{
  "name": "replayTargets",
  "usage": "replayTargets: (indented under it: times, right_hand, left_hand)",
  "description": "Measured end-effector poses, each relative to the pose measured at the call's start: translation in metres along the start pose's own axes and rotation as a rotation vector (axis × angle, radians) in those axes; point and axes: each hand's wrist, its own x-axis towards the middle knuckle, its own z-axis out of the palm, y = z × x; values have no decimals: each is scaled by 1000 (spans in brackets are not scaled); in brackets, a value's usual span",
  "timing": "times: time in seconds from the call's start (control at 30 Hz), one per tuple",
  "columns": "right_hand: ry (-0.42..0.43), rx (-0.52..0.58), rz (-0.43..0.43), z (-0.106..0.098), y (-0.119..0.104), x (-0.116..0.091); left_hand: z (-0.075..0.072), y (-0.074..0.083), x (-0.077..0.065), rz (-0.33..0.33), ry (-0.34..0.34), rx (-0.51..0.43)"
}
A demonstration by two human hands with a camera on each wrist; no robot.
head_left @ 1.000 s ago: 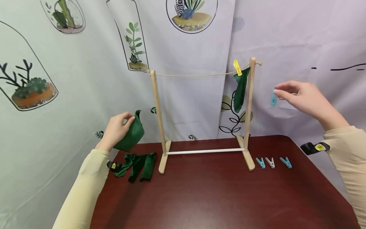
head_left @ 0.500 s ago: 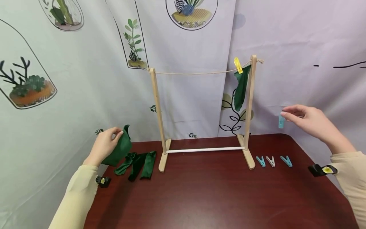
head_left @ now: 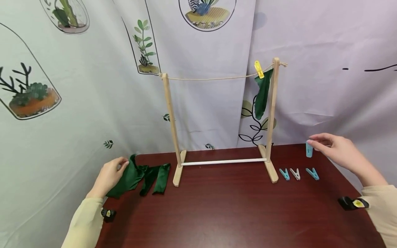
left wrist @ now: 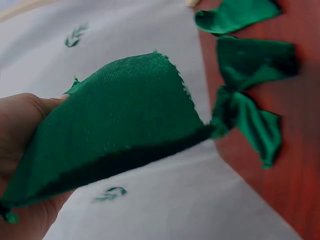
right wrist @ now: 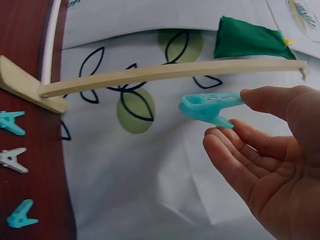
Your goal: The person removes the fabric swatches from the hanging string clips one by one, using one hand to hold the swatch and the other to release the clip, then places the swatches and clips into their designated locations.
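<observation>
My left hand (head_left: 108, 176) pinches a green cloth (head_left: 126, 179) near its upper edge at the table's left end. In the left wrist view this cloth (left wrist: 115, 112) spreads across the fingers and hides part of them. Beside it on the table lie several crumpled green cloths (head_left: 161, 178). At the right, my right hand (head_left: 339, 151) pinches a light blue clothespin (head_left: 309, 150) by its handle ends, between thumb and fingertips. The right wrist view has the clothespin (right wrist: 207, 106) with its nose pointing away from the palm. Below that hand lie two blue clothespins (head_left: 312, 173) and a white clothespin (head_left: 295, 174).
A wooden rack (head_left: 271, 113) with a string (head_left: 214, 79) between its posts stands at the back of the dark red table (head_left: 223, 206). A yellow clothespin (head_left: 258, 69) holds a green cloth (head_left: 263, 94) by the right post. A printed curtain (head_left: 204, 113) hangs behind.
Both hands have come down: the left one, with its cloth, down and to the left beside the other cloths; the right one, with its clothespin, down and slightly right toward the table.
</observation>
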Motion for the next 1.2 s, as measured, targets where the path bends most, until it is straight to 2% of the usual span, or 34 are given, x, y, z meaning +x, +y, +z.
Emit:
replayTargets:
  times: [0.5,0.8,1.0,1.2]
  right_hand:
    - [-44,2,21,43,27,-27]
    - [-91,34,70,67,43,-44]
    - [-100,28,83,79,52,-48]
    - [-100,11,63,89,55,-50]
  left_hand:
    - [42,-24,-34,-41,-62,8]
    - [68,-38,-52,-104,-154,-3]
    - [81,-45,-58,-160,-228,-17]
    - [86,-49,-59,-188,-243,-7]
